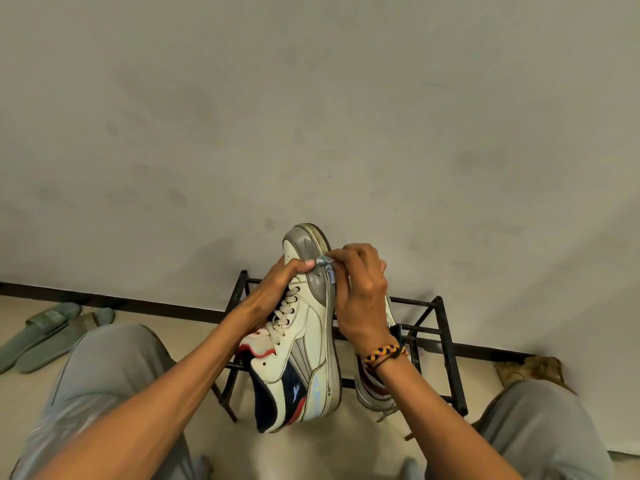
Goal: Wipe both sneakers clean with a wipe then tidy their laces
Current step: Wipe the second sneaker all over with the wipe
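Sneaker: held toe-up before the rack
Left hand: grips its laced top
Right hand: pinches wipe against the sole edge

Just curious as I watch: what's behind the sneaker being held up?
Behind the held sneaker stands a black metal rack against the wall. A second sneaker rests on it, mostly hidden by the right hand and wrist, so its front cannot be seen.
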